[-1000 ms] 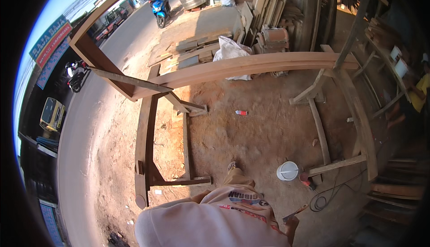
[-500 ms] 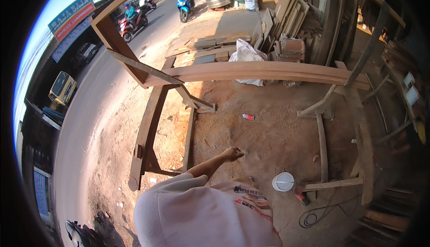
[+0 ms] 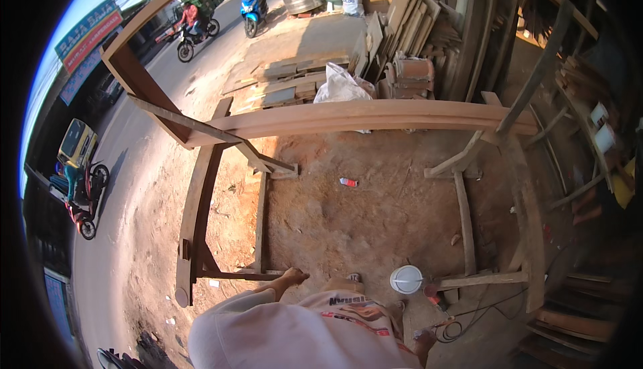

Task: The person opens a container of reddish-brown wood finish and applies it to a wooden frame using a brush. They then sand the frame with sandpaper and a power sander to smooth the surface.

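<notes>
My left hand (image 3: 293,277) hangs low in front of my shirt, near the lower bar of the left trestle (image 3: 199,215), its fingers curled with nothing seen in them. At the lower edge my right hand (image 3: 424,342) is partly hidden by my shirt. It looks closed round something pale and small that I cannot make out, near a cord (image 3: 452,329). Ahead, a long moulded wooden beam (image 3: 375,114) lies across the left trestle and the right trestle (image 3: 524,208), part of a large upright wooden frame (image 3: 137,78).
A white lidded bucket (image 3: 406,279) stands on the dirt ground, with a red tool (image 3: 434,295) beside it. A small red-and-white packet (image 3: 348,181) lies between the trestles. Boards (image 3: 402,27) lean behind the beam. Left is a road with a motorbike (image 3: 194,34).
My left arm has drawn back toward my body. My right hand has come into view at the lower edge. The view has shifted a little, and the riders on the road have moved.
</notes>
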